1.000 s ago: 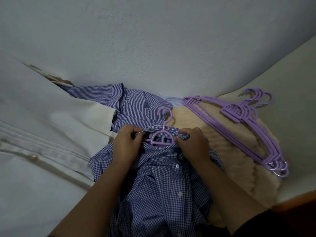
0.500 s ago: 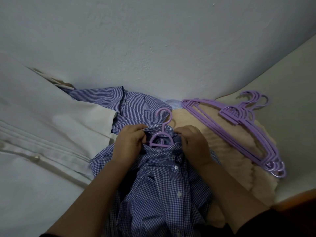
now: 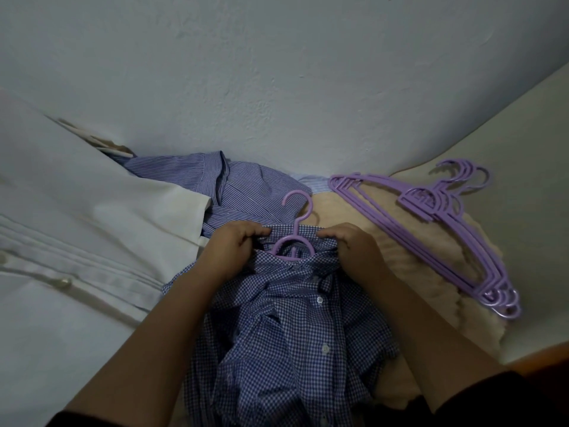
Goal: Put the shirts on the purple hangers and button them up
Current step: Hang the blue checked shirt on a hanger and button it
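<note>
I am gripping the checked shirt's collar (image 3: 295,232) with both hands (image 3: 234,248) (image 3: 354,248), settling it evenly around the purple hanger (image 3: 294,241) before buttoning.

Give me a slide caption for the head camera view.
Both hands grip a checked shirt's collar around a purple hanger.

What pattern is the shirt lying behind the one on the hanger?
Fine blue-and-white stripes on the striped shirt, unlike the checked shirt in front. Head view shows it.

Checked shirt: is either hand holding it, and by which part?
Both. Left hand and right hand grip the checked shirt at its collar, either side of the purple hanger.
</note>
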